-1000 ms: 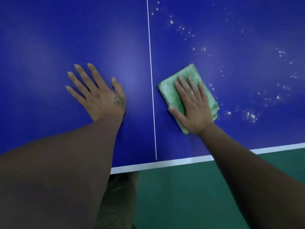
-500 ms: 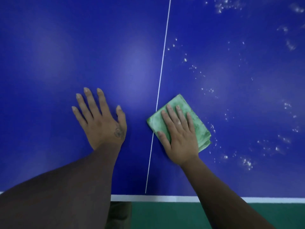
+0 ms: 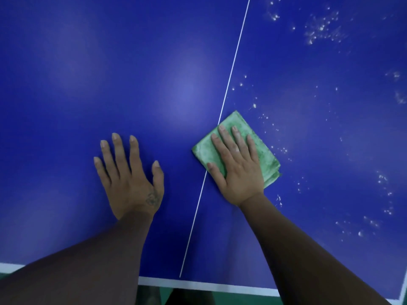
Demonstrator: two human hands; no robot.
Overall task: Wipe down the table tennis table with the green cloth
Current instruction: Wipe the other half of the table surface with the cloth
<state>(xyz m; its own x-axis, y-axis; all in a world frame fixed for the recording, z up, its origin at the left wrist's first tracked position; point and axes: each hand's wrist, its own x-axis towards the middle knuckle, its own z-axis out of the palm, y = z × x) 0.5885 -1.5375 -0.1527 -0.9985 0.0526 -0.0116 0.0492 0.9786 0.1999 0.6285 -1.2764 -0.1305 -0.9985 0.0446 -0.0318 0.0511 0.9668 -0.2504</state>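
Left grip (image 3: 130,179) and right grip (image 3: 239,170) side by side, both flat and palm-down.

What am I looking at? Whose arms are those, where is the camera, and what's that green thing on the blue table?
There is no machine here, just a person. The camera sits on the person's head and looks down, so you see both arms as if they were yours. The big blue surface is a table tennis table, with a thin white line down its middle. The left hand lies flat on the bare table, holding nothing. The right hand presses a folded green cloth down with straight fingers; the cloth lies across the white line. The white specks to the cloth's right are marks not yet wiped.
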